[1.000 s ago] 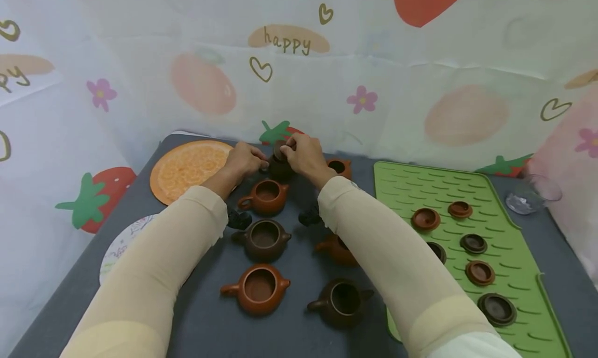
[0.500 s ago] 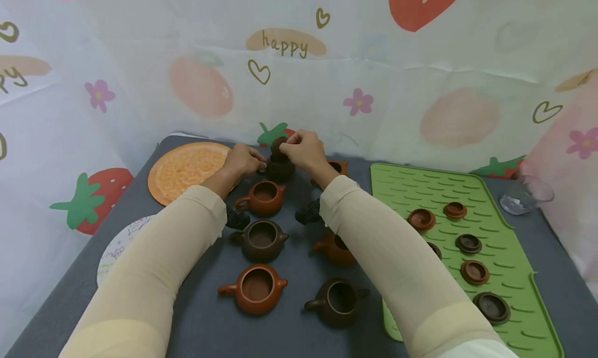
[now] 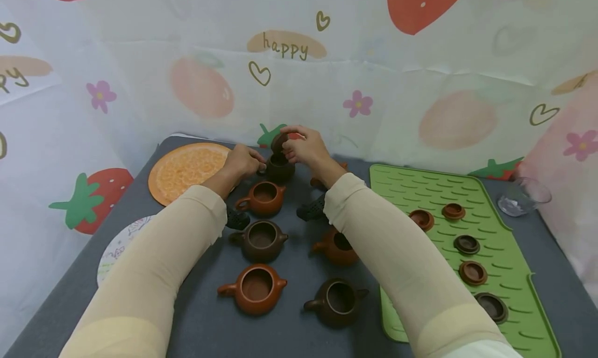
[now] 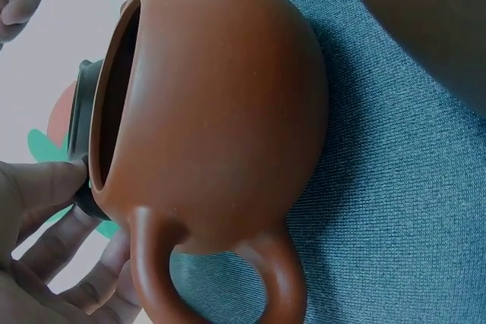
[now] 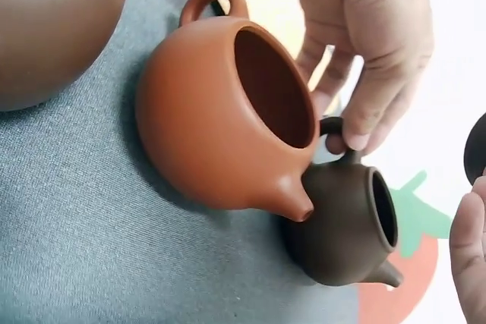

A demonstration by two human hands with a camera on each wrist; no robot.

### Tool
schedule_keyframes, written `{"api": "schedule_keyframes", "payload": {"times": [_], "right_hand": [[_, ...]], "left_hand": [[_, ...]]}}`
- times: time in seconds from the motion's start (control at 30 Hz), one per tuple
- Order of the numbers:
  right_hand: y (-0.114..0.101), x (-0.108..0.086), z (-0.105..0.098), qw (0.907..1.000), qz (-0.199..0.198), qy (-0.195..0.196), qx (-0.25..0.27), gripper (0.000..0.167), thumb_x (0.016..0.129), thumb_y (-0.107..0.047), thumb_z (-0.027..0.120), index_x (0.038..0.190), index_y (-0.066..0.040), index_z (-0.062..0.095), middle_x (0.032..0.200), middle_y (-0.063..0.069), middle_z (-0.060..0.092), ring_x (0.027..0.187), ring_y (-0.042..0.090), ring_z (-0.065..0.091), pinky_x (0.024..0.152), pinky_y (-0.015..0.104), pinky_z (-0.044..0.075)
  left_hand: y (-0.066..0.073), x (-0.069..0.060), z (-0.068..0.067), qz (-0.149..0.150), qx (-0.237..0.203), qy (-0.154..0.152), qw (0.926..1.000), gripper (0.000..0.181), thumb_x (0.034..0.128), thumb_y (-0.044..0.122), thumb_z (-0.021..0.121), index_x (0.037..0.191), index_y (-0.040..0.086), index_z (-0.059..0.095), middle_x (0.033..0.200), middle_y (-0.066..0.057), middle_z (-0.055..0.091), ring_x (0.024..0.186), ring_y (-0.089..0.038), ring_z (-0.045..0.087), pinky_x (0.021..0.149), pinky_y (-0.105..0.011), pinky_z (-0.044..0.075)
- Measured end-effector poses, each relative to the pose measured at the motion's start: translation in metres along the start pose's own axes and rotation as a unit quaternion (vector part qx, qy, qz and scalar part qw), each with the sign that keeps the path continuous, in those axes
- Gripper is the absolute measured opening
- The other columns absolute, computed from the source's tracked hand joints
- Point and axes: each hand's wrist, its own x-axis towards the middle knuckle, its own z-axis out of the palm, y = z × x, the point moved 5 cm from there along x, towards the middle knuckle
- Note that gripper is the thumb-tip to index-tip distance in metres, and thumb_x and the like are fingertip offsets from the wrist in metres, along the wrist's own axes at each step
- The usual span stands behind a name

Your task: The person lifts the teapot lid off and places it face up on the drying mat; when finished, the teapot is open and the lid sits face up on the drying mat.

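At the far end of the table stands a small dark brown teapot [image 3: 280,172], its mouth uncovered. My left hand [image 3: 243,162] pinches its handle between thumb and fingers, which the right wrist view shows from the side. Just above the pot, my right hand [image 3: 306,146] holds a dark lid [image 3: 279,142], tilted with its face toward me. Only the lid's edge [image 5: 477,149] shows in the right wrist view, with a few fingers. Closest in front of the dark pot sits an orange-brown teapot [image 4: 220,104], also without a lid.
Nearer stand more lidless pots, among them a brown teapot [image 3: 261,241], a reddish teapot [image 3: 258,290] and a dark teapot [image 3: 338,303]. A green mat [image 3: 406,184] bears several lids. A glass [image 3: 520,198] stands far right; an orange placemat [image 3: 189,171] lies left.
My right hand has raised the dark lid off the small dark pot and tilted it; its fingers have shifted on the lid. My left hand has stayed at the handle.
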Motion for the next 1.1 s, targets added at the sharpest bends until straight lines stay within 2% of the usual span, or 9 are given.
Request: {"api": "schedule_keyframes", "payload": {"times": [0.1,0.2,0.3,0.47,0.63,0.73,0.9,1.1], "right_hand": [[-0.001,-0.002,-0.003,0.9995,0.000,-0.010,0.029,0.026,0.095,-0.009,0.058,0.120,-0.011,0.060,0.093,0.021,0.057,0.070,0.028,0.052,0.068,0.040,0.048],[-0.002,-0.002,-0.007,0.9990,0.000,-0.020,0.040,0.025,0.095,-0.019,0.064,0.117,-0.011,0.057,0.103,0.027,0.055,0.081,0.038,0.056,0.081,0.053,0.047],[-0.005,-0.004,-0.010,0.9989,0.002,-0.031,0.035,0.031,0.093,-0.022,0.068,0.114,-0.009,0.050,0.112,0.033,0.054,0.094,0.050,0.055,0.089,0.058,0.044],[-0.015,-0.010,-0.018,0.9995,0.000,-0.032,0.004,0.035,0.090,-0.014,0.070,0.111,-0.006,0.043,0.110,0.027,0.060,0.093,0.042,0.062,0.086,0.050,0.049],[-0.023,-0.018,-0.024,0.9995,0.003,-0.029,-0.009,0.043,0.089,-0.010,0.070,0.127,-0.008,0.049,0.114,0.018,0.061,0.094,0.030,0.064,0.083,0.041,0.052],[-0.025,-0.023,-0.029,0.9995,0.006,-0.030,-0.007,0.046,0.090,-0.007,0.069,0.133,-0.009,0.053,0.117,0.016,0.060,0.098,0.030,0.063,0.084,0.040,0.051],[-0.035,-0.035,-0.041,0.9993,-0.009,-0.034,-0.017,0.047,0.088,-0.001,0.068,0.133,-0.006,0.052,0.116,0.020,0.058,0.099,0.031,0.063,0.085,0.040,0.051],[-0.048,-0.047,-0.054,0.9965,-0.025,-0.045,-0.066,0.047,0.090,-0.002,0.067,0.132,-0.007,0.047,0.111,0.021,0.058,0.102,0.032,0.060,0.087,0.038,0.049]], "left_hand": [[0.001,-0.001,0.000,0.005,-0.002,-0.004,1.0000,0.018,0.0917,0.012,0.067,0.107,0.005,0.074,0.128,-0.017,0.054,0.106,-0.032,0.053,0.070,-0.037,0.046],[0.001,-0.001,0.000,0.011,-0.003,-0.007,0.9999,0.019,0.0917,0.011,0.067,0.108,0.004,0.073,0.129,-0.017,0.054,0.109,-0.033,0.052,0.075,-0.039,0.047],[0.000,0.000,0.001,0.014,-0.006,-0.007,0.9999,0.019,0.0916,0.009,0.067,0.109,0.003,0.073,0.127,-0.017,0.055,0.109,-0.033,0.053,0.077,-0.040,0.048],[0.002,0.000,0.001,0.017,-0.003,-0.005,0.9998,0.019,0.0917,0.009,0.067,0.108,0.002,0.073,0.125,-0.017,0.057,0.110,-0.033,0.053,0.075,-0.038,0.047],[0.001,0.000,0.001,0.014,0.000,-0.006,0.9999,0.019,0.0927,0.010,0.066,0.109,0.003,0.073,0.129,-0.016,0.055,0.112,-0.033,0.052,0.074,-0.038,0.047],[0.000,0.001,0.003,0.012,-0.001,-0.007,0.9999,0.019,0.0927,0.011,0.066,0.108,0.004,0.073,0.130,-0.016,0.054,0.112,-0.033,0.052,0.076,-0.040,0.048],[0.000,0.001,0.005,0.014,-0.005,-0.004,0.9999,0.017,0.0917,0.011,0.067,0.106,0.005,0.073,0.126,-0.016,0.056,0.110,-0.033,0.052,0.080,-0.042,0.049],[0.001,0.000,0.002,0.024,0.002,0.002,0.9997,0.019,0.0919,0.012,0.067,0.107,0.003,0.073,0.126,-0.017,0.056,0.111,-0.034,0.052,0.081,-0.042,0.048]]}}
